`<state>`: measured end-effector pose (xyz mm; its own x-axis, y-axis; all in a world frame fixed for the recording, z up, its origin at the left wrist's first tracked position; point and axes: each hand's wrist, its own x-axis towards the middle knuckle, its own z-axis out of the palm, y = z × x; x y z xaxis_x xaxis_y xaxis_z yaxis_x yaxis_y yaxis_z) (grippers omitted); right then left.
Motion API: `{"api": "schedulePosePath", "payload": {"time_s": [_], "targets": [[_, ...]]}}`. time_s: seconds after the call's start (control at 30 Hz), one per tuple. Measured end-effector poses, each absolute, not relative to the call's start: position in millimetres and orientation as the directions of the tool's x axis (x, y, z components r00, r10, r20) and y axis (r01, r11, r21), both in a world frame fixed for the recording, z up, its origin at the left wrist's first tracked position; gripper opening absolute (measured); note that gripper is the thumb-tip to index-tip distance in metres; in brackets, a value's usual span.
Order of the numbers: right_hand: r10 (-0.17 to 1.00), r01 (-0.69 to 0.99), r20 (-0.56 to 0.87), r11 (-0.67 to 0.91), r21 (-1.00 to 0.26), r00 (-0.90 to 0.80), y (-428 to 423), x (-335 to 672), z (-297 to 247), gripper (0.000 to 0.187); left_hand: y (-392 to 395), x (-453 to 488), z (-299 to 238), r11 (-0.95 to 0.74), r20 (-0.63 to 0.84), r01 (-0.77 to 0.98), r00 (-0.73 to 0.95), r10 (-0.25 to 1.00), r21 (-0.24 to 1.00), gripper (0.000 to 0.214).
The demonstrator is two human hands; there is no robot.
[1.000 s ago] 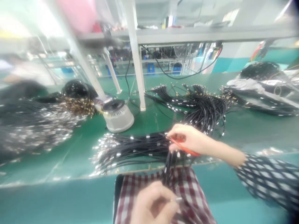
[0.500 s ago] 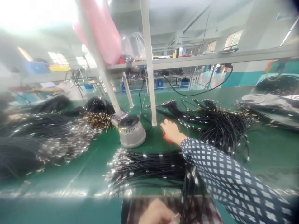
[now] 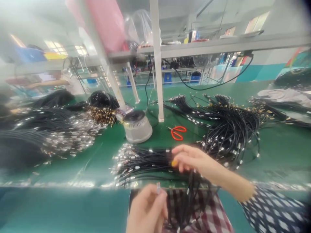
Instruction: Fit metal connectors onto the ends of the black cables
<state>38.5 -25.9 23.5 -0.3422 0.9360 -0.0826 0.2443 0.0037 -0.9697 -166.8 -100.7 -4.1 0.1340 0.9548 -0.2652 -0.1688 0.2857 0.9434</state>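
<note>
Low at the front edge, my left hand [image 3: 148, 207] pinches a small silvery cable connector [image 3: 158, 187] between thumb and fingertips. My right hand [image 3: 190, 158] is above the bundle of black cables [image 3: 148, 158], its fingers apart and slightly curled, with no held thing visible. A yellow patch shows at one of its fingertips. Red-handled scissors [image 3: 178, 132] lie on the green table [image 3: 162, 139] beyond that hand. Cables from the bundle hang over the table edge onto a checked cloth [image 3: 213, 210] in the lap.
A grey round device with a black top [image 3: 138, 127] stands by the shelf post [image 3: 157, 64]. Large heaps of black cables [image 3: 60, 119] lie on the left, with another cable pile [image 3: 233, 126] on the right. A pink bag [image 3: 102, 22] sits on the shelf. Another person's arm [image 3: 48, 84] shows far left.
My right hand has let go of the scissors and drawn back toward me over the cable bundle. The left hand has risen with the connector. The camera view has tilted down slightly.
</note>
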Motion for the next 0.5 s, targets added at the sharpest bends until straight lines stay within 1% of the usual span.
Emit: {"api": "schedulePosePath", "payload": {"time_s": [0.03,0.1,0.17,0.3,0.37,0.5], "targets": [[0.925,0.119,-0.116,-0.078,-0.99,-0.361,-41,38,23,0.029,-100,-166,-1,0.296,-0.27,-0.177,0.157,0.95,0.938,0.042],[0.91,-0.09,-0.161,-0.21,-0.974,-0.382,-64,36,22,0.03,-101,-162,2,0.3,-0.261,-0.192,0.203,0.944,0.934,0.037],[0.917,-0.207,-0.182,-0.267,-0.941,-0.356,-78,32,21,0.033,-102,-158,3,0.315,-0.26,-0.211,0.251,0.932,0.925,0.031],[0.953,-0.269,-0.187,-0.25,-0.93,-0.238,-93,18,21,0.033,-106,-154,3,0.368,-0.281,-0.244,0.327,0.902,0.897,0.02],[0.959,-0.273,-0.178,-0.236,-0.933,-0.22,-97,11,22,0.031,-109,-154,5,0.375,-0.286,-0.252,0.326,0.901,0.892,0.018],[0.955,-0.256,-0.187,-0.245,-0.935,-0.231,-98,0,23,0.03,-113,-154,11,0.36,-0.294,-0.245,0.267,0.918,0.9,0.031]]}}
